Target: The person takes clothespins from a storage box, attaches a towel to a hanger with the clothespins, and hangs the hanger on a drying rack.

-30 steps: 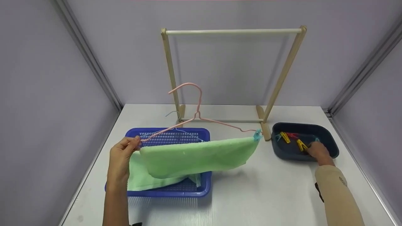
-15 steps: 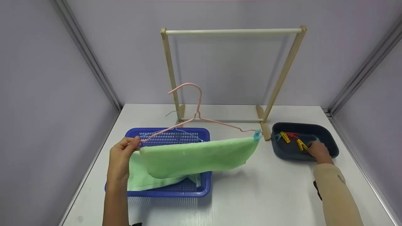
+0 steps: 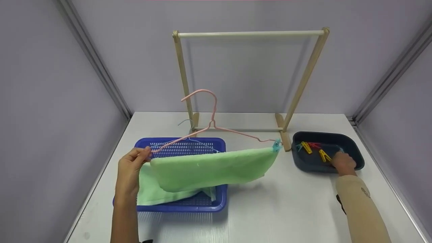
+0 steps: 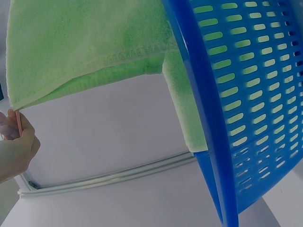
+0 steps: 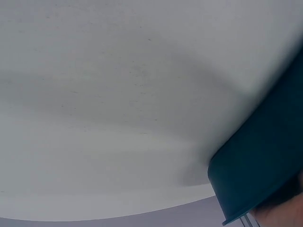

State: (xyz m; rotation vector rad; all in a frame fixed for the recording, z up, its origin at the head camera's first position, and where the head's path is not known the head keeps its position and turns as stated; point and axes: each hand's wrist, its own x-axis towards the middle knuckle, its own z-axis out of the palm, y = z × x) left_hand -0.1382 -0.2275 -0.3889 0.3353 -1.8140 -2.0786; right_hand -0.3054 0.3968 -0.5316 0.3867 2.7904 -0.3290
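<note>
In the head view my left hand (image 3: 131, 165) pinches the left end of a pink clothes hanger (image 3: 213, 114), at the corner of a light green towel (image 3: 212, 170). A light blue clothespin (image 3: 276, 145) clips the towel's other corner to the hanger's right end. The left wrist view shows the same left hand (image 4: 18, 144) at the towel's edge. Over on the right, my right hand (image 3: 344, 163) reaches down into a dark tray (image 3: 300, 164), beside a yellow clothespin (image 3: 324, 156). Its fingertips are hidden, so whether they hold anything does not show.
Below the towel stands a blue basket (image 3: 221, 202) with another green towel (image 3: 152, 189) and a light blue hanger (image 3: 189, 137). Behind is a wooden rack with a white bar (image 3: 251, 34). More clothespins, among them a red one (image 3: 314, 145), lie in the tray.
My right hand has shifted slightly within the tray, and its forearm has moved a little left. The left hand, hanger and towel have stayed almost still.
</note>
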